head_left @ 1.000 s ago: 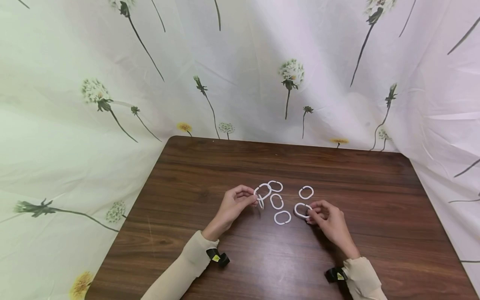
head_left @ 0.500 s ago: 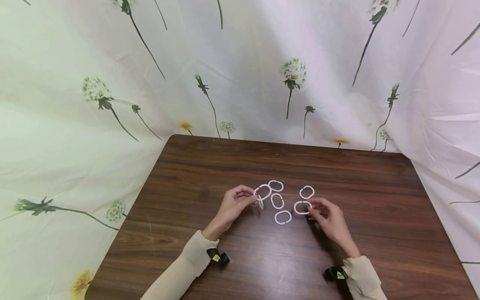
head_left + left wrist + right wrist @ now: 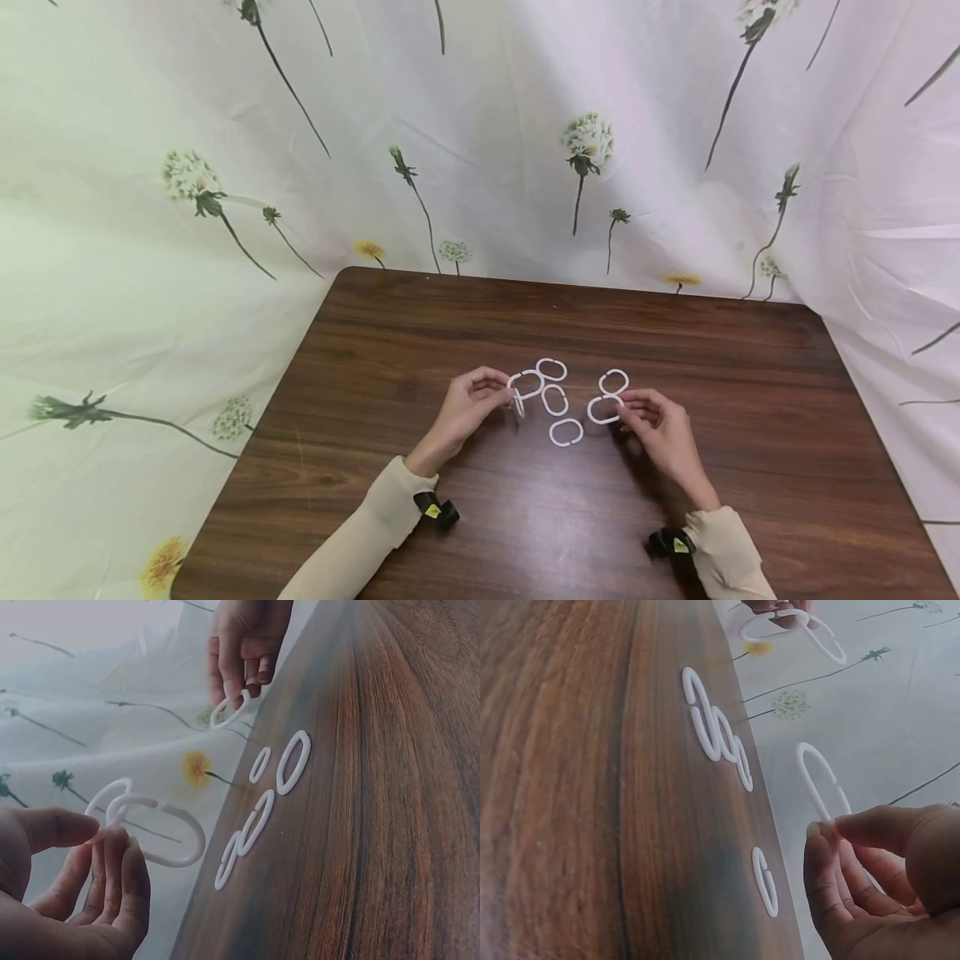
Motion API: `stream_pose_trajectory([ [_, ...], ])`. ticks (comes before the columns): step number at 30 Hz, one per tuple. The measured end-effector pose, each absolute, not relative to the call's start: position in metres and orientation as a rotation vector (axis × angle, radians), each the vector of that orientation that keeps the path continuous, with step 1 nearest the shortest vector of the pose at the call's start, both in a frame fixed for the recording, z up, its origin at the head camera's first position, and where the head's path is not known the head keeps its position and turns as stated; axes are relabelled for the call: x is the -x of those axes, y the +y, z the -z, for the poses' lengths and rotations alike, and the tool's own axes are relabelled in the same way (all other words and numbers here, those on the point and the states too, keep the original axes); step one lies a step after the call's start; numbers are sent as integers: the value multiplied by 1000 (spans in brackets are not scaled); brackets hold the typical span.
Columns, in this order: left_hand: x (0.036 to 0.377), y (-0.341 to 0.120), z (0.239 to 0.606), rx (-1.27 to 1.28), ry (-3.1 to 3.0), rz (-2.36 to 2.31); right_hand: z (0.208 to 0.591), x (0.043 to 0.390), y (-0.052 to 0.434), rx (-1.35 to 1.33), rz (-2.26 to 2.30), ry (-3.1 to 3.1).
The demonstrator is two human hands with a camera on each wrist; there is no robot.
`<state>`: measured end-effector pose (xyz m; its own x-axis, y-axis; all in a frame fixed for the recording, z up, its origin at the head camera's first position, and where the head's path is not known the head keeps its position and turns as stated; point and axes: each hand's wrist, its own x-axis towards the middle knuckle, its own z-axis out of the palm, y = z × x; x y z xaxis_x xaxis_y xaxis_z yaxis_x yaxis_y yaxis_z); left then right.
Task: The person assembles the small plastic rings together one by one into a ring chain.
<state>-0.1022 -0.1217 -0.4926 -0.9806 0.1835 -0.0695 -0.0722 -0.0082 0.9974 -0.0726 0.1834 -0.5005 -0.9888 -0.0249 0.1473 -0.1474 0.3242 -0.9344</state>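
Note:
My left hand [image 3: 468, 408] pinches two interlinked white oval shower curtain rings [image 3: 201, 841] between thumb and fingers, held above the table. Each ring is a split loop, and a small gap shows in the nearer one. To the right, my right hand [image 3: 663, 429] pinches a single white ring [image 3: 811, 780] by one end, with its gap facing away from the fingertips. Between the hands lie several loose rings of the same kind, among them a near one [image 3: 551, 433] and a middle one [image 3: 543, 400]. Another ring [image 3: 615, 371] lies just behind the right hand's ring.
The dark wood-grain table [image 3: 420, 325] carries the loose rings near its middle. A white cloth with a dandelion print [image 3: 510, 167] hangs behind and beside it. Black camera straps sit on both wrists, over beige sleeves [image 3: 352, 533].
My right hand has lifted slightly, and its ring has turned and shifted a little away from me. The left hand holds its linked rings nearly still.

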Motion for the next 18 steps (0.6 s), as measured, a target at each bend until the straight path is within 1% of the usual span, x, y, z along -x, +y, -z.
stream_pose_trajectory([
  [5,104,-120,492,-127,2095,-2085,488,74,180,-177,-1787,-2434],
  [13,105,-113,487,-152,2088,-2094,508,87,184,-228,-1934,-2326],
  [18,104,-111,486,-148,2099,-2083,510,90,182,-278,-1970,-2284],
])
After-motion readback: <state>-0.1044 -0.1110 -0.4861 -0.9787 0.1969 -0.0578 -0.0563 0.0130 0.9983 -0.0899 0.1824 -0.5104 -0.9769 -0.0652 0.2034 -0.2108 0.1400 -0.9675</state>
